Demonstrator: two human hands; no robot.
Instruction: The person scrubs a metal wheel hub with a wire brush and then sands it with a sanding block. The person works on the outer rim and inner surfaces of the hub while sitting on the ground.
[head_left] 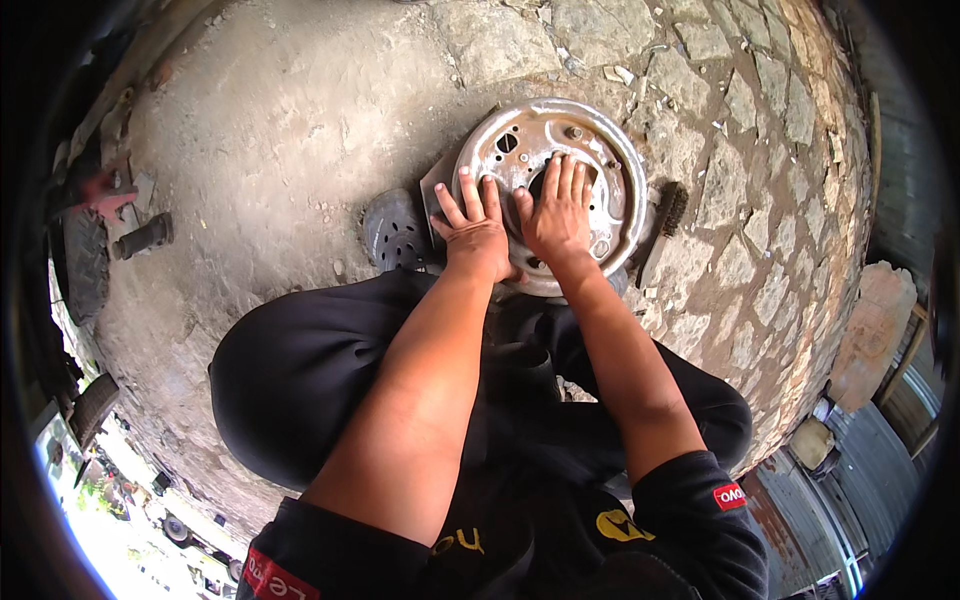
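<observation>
A round, worn metal backing plate point(610, 160) with several holes lies flat on the ground in front of me. My left hand point(472, 222) rests on its left rim, fingers spread apart. My right hand point(557, 208) lies palm down over the plate's centre opening, fingers together and pointing away from me. Neither hand holds anything. My dark-trousered knees are below the plate as I squat.
A wire brush point(664, 228) lies just right of the plate. A grey perforated clog point(392, 232) sits left of it on my foot. A dark cylindrical part point(143, 236) lies far left on the concrete. Stone paving point(760, 120) spreads to the right.
</observation>
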